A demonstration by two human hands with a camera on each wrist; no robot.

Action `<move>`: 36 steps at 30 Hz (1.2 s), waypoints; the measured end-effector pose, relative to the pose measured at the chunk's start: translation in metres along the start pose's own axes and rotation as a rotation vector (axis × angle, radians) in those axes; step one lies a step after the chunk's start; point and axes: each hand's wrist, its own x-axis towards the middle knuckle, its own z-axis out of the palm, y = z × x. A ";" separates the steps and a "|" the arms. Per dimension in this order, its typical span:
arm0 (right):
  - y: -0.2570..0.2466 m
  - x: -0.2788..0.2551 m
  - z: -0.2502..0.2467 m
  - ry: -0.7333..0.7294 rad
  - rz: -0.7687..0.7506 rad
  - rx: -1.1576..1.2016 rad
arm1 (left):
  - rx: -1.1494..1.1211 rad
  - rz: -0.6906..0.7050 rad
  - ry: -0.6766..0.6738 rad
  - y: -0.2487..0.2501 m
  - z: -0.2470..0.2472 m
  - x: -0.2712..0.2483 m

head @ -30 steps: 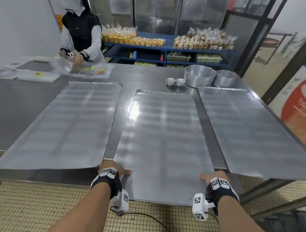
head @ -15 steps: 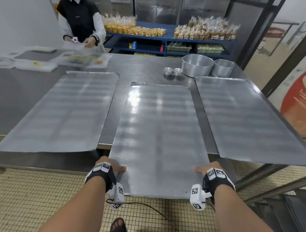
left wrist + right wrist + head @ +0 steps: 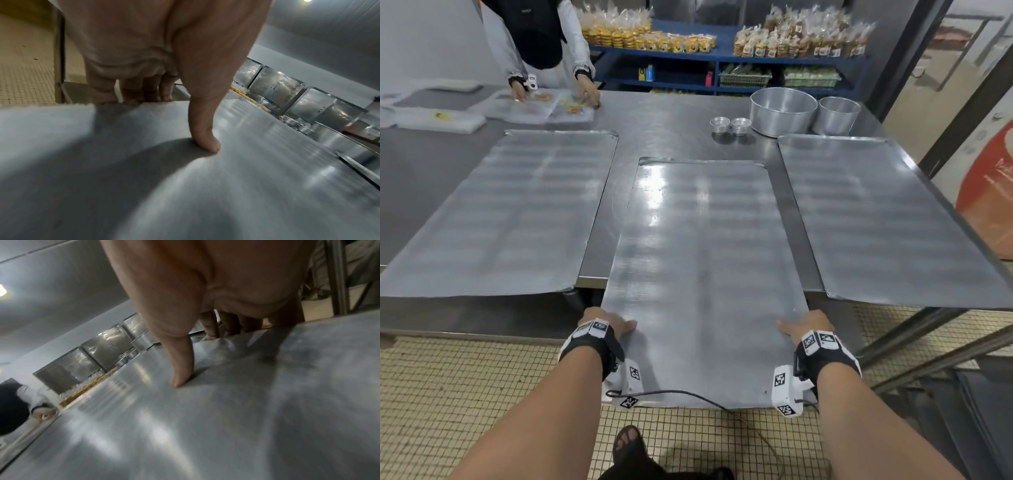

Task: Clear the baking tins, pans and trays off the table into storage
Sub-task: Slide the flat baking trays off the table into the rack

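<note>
fingers (image 3: 131, 91) of the left hand (image 3: 604, 323) curl under the middle tray (image 3: 705, 274), thumb pressed on top; the right hand (image 3: 804, 325) pinches its opposite edge likewise. tray overhangs the steel table's (image 3: 671, 113) near edge, between two other trays (image 3: 496, 219) (image 3: 887, 219). round tins (image 3: 782, 111) stand behind.

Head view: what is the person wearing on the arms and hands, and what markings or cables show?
Both forearms are bare, with no sleeves or gloves. Each wrist has a black band topped with white blocks carrying black-and-white square code markers. Under each wrist hangs a white camera box with the same kind of markers. A thin black cable runs between them. The left hand and right hand are uncovered.
</note>
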 end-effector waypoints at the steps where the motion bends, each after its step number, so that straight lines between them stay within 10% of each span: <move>1: 0.002 -0.001 -0.004 -0.026 0.026 -0.010 | 0.047 0.004 -0.025 -0.002 -0.003 0.001; 6: 0.008 -0.006 -0.022 -0.209 0.062 -0.091 | 0.133 0.047 -0.185 -0.017 -0.010 0.010; 17: -0.017 0.016 0.005 -0.013 -0.003 0.324 | -0.255 0.031 0.090 0.025 0.004 0.020; 36: -0.067 -0.042 -0.008 0.092 0.130 0.407 | -0.324 0.042 0.035 0.055 -0.059 0.050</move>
